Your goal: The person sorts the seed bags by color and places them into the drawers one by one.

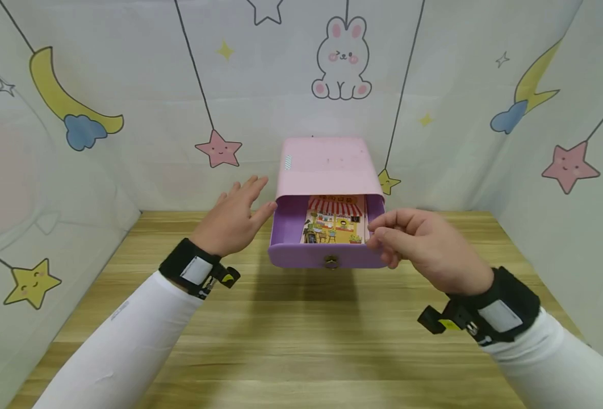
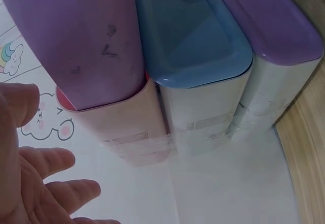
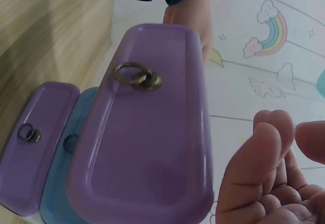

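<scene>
A small drawer cabinet with a pink top [image 1: 327, 165] stands on the table, its top purple drawer [image 1: 298, 257] pulled out. Inside lies a colourful card or booklet [image 1: 336, 222] printed with a striped awning and a shopfront. My left hand [image 1: 235, 218] is held left of the cabinet, fingers spread and holding nothing. At the drawer's right side is my right hand [image 1: 426, 244], its fingers loosely bent. The right wrist view shows the thumb and fingertips [image 3: 266, 142] close together with nothing seen between them. A ring pull [image 3: 131, 74] hangs on the drawer front.
Below the pulled-out drawer are a blue drawer [image 2: 198, 36] and a second purple drawer [image 2: 277, 26], both pushed in, each with a ring pull. The cabinet rests on a wood-grain table [image 1: 301, 341]. A white cloth backdrop [image 1: 153, 113] with cartoon prints surrounds it.
</scene>
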A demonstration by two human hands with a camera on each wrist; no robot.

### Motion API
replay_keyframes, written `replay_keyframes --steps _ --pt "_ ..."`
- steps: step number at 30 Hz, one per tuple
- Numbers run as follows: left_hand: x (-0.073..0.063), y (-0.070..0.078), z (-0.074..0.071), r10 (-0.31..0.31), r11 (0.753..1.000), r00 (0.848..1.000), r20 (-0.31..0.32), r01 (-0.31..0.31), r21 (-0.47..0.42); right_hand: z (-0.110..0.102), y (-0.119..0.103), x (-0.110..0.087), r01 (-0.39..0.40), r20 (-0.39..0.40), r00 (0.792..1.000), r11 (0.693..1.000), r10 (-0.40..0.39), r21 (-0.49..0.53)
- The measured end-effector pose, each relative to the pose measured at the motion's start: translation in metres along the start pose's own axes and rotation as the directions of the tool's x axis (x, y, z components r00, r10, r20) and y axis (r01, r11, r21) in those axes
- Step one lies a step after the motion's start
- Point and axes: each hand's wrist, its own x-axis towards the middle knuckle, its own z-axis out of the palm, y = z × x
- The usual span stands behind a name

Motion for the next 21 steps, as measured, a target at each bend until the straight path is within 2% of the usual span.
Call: replay_keyframes --steps 5,10,16,21 --pt "0.005 0.001 0.002 0.067 0.997 0.998 -0.011 -0.067 -0.034 0.020 0.013 -0.007 -0.061 0.071 0.996 0.998 0.059 0.018" --pt "0.008 0.002 0.004 0.146 0.988 0.989 0.008 -0.145 -0.056 0.043 0.034 -0.005 -0.101 0.152 0.983 0.995 0.101 -0.005" --pt "0.010 0.003 0.006 0.200 0.978 0.979 0.036 -0.197 -0.069 0.060 0.054 0.000 -0.158 0.173 0.972 0.987 0.156 -0.002" --pt "0.011 0.002 0.008 0.210 0.976 0.976 0.066 -0.204 -0.079 0.067 0.065 0.003 -0.217 0.159 0.964 0.976 0.212 0.017"
